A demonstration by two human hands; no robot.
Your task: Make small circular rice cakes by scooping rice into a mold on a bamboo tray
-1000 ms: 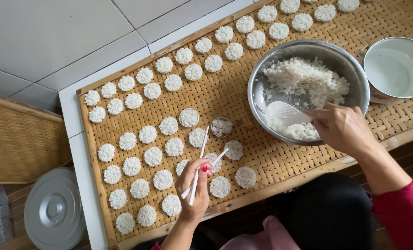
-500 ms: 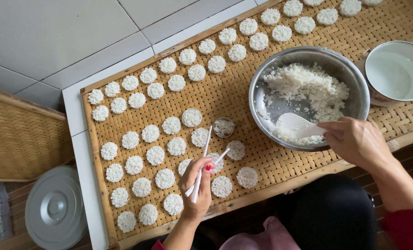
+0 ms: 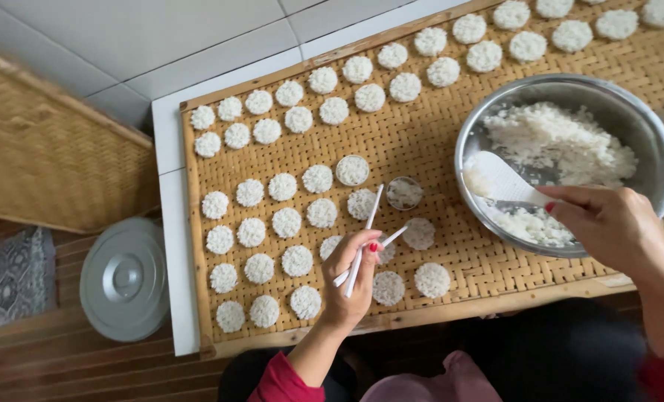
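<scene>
Compared with the frame one second earlier, the right hand has been drawn back toward the near rim of the steel bowl, and the white rice paddle now lies flatter over the rice. The paddle handle is closed in by the fingers of this hand; its long axis runs from the hand up and to the left, into the bowl.

The left hand is closed loosely around two white chopsticks, crossed a little, with their tips pointing up and to the right. These tips are near a small round mould filled with rice, which sits on the woven bamboo tray between the two hands. The mould is nearer to the left hand; from the right hand it lies to the left, past the rim of the bowl. A second small mould is seen just to the left of the first.

Round white rice cakes are laid in rows over the tray. On the floor at the left, a grey round lid and a woven basket are seen. No labels or signs are visible.
</scene>
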